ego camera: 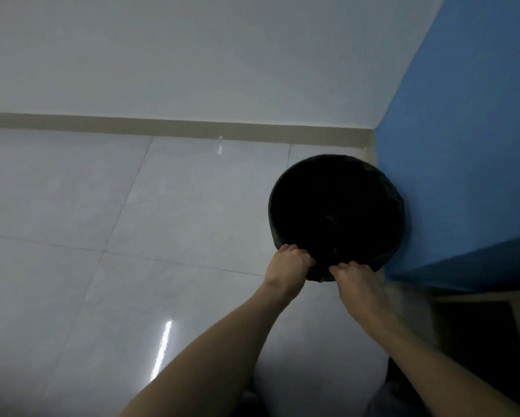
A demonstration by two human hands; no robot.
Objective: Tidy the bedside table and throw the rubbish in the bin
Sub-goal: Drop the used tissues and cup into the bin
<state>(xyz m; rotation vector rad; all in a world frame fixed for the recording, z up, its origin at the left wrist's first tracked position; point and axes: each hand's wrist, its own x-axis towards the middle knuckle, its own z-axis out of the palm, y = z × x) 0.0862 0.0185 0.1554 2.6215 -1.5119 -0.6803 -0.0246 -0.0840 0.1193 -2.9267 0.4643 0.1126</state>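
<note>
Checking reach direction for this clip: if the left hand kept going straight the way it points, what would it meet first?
The left hand already grips the near rim of the black bin liner; straight on lies the bin's dark open mouth, then probably its far rim. Depth is unclear.

Glossy white tile floor (pixel 72 236) w/ glare, pale wall (pixel 192 55), blue wall (pixel 469 145) rt.

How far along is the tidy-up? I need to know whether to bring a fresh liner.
Done: cannot tell; the bedside table is out of view. In hand: left hand and right hand each have a grip on the near edge of the black liner in the bin. Left: unclear; the bin's dark inside hides any rubbish.
</note>
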